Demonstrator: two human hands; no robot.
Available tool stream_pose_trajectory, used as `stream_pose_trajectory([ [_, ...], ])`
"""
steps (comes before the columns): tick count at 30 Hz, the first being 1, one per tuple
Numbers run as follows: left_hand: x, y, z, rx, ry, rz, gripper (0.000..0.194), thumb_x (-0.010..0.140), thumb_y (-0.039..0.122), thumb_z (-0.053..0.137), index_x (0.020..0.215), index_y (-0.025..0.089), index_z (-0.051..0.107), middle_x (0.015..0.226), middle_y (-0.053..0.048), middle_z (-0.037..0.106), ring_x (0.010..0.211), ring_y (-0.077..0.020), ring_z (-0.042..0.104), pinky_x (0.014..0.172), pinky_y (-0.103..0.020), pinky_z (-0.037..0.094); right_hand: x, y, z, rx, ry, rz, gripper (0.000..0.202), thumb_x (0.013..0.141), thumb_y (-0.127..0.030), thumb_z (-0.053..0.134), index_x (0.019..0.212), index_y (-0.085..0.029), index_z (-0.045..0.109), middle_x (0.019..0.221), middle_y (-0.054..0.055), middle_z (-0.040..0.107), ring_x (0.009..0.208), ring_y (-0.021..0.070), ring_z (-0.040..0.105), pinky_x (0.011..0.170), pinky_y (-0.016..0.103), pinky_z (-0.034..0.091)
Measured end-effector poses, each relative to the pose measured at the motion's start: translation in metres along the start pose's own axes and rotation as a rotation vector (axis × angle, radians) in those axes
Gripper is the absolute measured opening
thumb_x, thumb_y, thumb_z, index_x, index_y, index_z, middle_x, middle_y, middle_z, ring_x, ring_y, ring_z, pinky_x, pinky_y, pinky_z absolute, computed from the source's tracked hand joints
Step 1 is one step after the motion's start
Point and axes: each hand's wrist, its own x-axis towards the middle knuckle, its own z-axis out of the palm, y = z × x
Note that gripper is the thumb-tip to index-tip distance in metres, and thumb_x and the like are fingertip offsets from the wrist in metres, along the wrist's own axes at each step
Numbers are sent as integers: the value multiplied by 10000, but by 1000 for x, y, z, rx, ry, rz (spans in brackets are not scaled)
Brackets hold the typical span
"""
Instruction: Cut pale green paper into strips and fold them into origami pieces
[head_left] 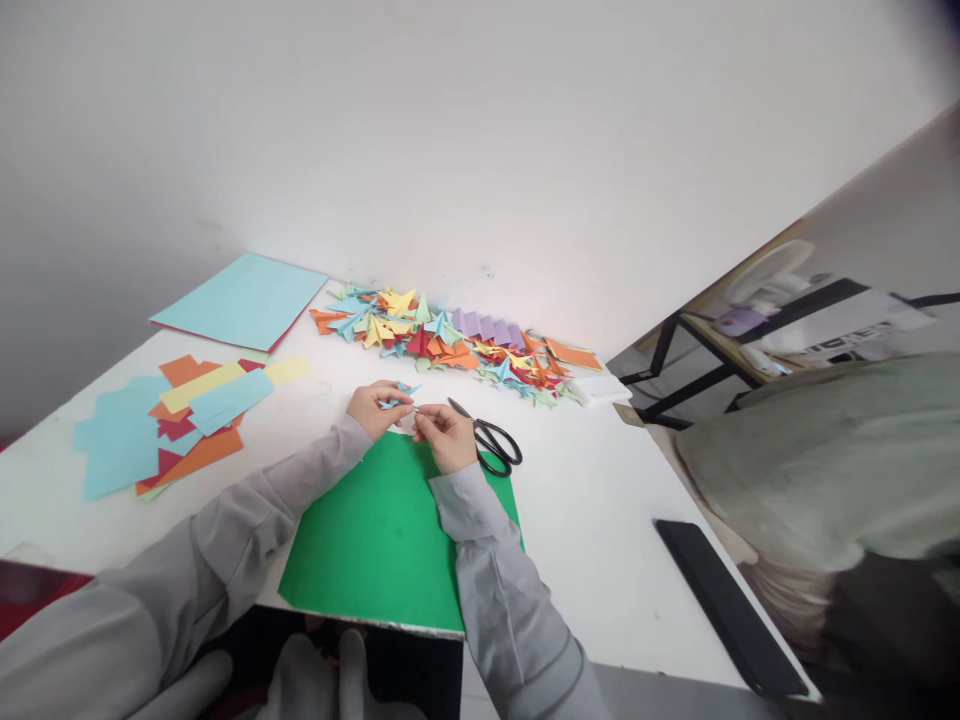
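Observation:
My left hand and my right hand meet above the far edge of a green sheet. A small light-blue paper piece is pinched in my left fingers, its folded shape too small to make out fully. My right thumb and finger are closed right beside it, and something tiny and pale shows at their tips; I cannot tell what it is. Black-handled scissors lie just right of my right hand, partly on the green sheet.
A long heap of folded colored paper shapes lies along the wall. At left are loose paper pieces and a stack of light-blue sheets. A black flat object lies by the right edge. Beyond it is a person in a light top.

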Motion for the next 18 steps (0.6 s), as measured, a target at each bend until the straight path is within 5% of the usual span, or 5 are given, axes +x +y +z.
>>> stream_pose_trajectory([
  [18,0,1,0,7,-15,-1,140,564,221,689,665,124,677,900,-55,595,419,-36,519,401,-203,480,2,3,-2,-29,-9,-10,184,578,-345,650,663,-190,597,495,-32,585,416,111,522,458,252,426],
])
